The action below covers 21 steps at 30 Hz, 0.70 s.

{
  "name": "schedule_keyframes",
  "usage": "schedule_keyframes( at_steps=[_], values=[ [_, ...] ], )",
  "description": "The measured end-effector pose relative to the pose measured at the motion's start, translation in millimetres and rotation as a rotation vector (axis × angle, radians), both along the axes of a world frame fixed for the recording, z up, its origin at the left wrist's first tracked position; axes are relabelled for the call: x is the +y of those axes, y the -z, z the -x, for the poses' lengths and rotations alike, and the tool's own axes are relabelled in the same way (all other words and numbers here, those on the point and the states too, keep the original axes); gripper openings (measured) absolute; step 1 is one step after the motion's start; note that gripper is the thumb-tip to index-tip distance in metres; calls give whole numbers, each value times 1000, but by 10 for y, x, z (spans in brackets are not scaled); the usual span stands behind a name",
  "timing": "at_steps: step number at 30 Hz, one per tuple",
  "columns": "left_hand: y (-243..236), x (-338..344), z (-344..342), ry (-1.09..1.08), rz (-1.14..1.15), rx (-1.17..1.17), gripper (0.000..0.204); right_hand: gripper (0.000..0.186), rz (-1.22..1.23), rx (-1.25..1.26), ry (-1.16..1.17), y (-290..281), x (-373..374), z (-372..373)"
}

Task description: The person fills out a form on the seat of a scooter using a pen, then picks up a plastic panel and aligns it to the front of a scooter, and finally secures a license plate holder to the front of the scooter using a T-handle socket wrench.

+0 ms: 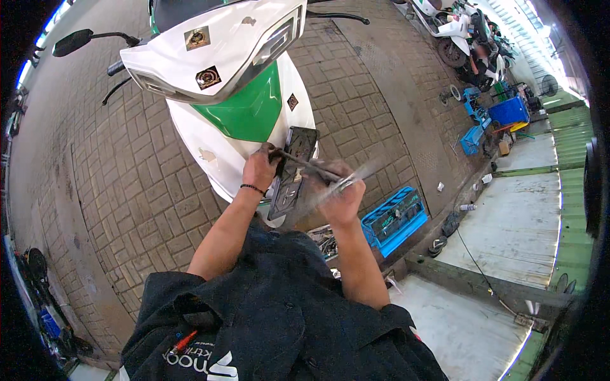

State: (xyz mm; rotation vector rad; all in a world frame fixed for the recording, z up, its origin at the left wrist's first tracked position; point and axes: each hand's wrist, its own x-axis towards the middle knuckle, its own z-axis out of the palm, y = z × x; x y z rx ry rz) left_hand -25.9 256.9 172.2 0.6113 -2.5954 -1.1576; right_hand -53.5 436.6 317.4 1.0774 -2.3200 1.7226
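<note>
Both my hands are at the front of a white and green scooter [244,105]. My left hand [259,170], a dark beaded band at its wrist, is closed round the near end of a T-handle wrench [311,165], close against the scooter's front. The wrench's thin shaft runs right to my right hand [341,198], which is closed at its crossbar; the bar is smeared by motion. Behind the shaft a long black panel [287,198] stands on the scooter's front. What the wrench's tip meets is hidden by my left hand.
A blue tool case [397,222] lies on the brick paving to my right, with loose metal tools [327,244] beside it. Farther right are blue crates [475,120]. Another scooter [454,32] stands at the far right, a person near it. A cable [473,260] trails along the wall.
</note>
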Motion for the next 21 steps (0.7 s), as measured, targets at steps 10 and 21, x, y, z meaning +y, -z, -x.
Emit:
schedule_keyframes(
  at_steps=[10,21],
  values=[
    [-69,13,-19,-85,65,-91,44,27,3,117,-184,-60,-82,31],
    [-80,-92,-190,-75,-87,30,27,27,-73,-73,-36,-175,-118,-129]
  ],
)
